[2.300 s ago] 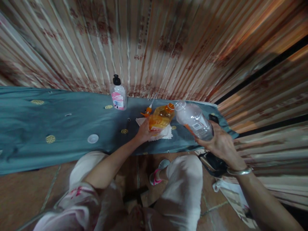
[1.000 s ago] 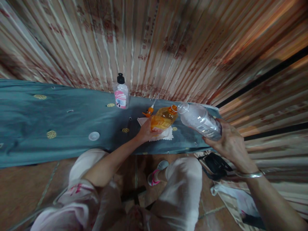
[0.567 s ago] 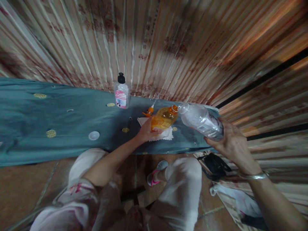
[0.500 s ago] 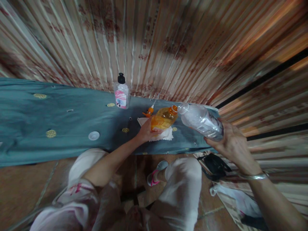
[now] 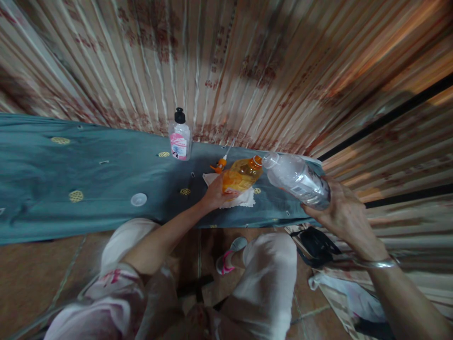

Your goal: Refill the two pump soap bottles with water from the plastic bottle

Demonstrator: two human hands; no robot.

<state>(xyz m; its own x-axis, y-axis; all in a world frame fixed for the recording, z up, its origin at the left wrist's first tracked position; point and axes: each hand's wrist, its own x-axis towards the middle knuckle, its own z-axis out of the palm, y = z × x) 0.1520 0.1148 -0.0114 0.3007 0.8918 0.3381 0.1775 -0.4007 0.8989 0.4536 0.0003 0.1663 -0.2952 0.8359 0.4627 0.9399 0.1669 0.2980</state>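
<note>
My left hand (image 5: 214,192) is closed around an orange-yellow bottle (image 5: 240,177), which leans with its open neck to the right. In my right hand (image 5: 341,208) is a clear plastic bottle (image 5: 297,178), tipped so that its mouth meets the orange bottle's neck. Whether liquid passes between the two mouths I cannot make out. Beneath the orange bottle lies a white cloth (image 5: 244,199). Behind it on the table rests an orange pump top (image 5: 220,164) with a thin clear tube.
A clear bottle with black cap and pink label (image 5: 180,139) stands near the curtain (image 5: 198,71). A white lid (image 5: 138,199) lies on the teal tablecloth (image 5: 106,179). On the floor at right are a black bag (image 5: 314,243) and light cloth (image 5: 350,293).
Almost nothing differs. Both bottles stay mouth to mouth, and the whole view has shifted by a few pixels.
</note>
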